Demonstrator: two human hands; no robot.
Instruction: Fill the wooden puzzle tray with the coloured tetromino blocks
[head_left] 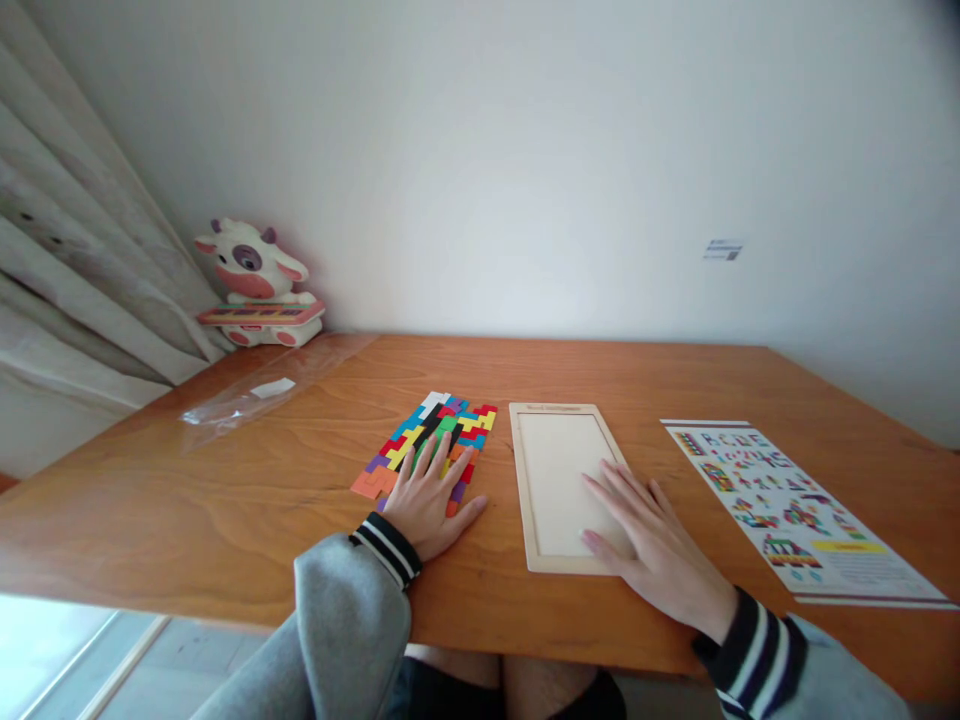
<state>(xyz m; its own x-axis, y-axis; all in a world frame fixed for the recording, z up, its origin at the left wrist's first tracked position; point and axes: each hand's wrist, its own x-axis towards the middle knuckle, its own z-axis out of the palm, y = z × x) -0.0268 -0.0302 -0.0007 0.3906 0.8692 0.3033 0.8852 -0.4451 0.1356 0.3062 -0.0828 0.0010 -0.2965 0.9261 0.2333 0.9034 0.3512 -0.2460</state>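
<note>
On the wooden table lie colourful puzzle pieces (403, 440), fitted together in a flat slanted block. My left hand (431, 500) rests over the lower part of that block, fingers spread, hiding some pieces. To its right is a pale wooden tray (555, 480) with a raised rim and a bare inside. My right hand (652, 545) lies across the tray's lower right side with its fingers apart, covering part of the rim. Neither hand grips anything.
A printed sheet (802, 510) with coloured figures lies at the right. Clear plastic wrapping (262, 395) is at the left, below a cow toy (259, 285) with a keyboard. A curtain (82, 230) hangs at the far left, and a wall (525, 180) stands behind the table (480, 625).
</note>
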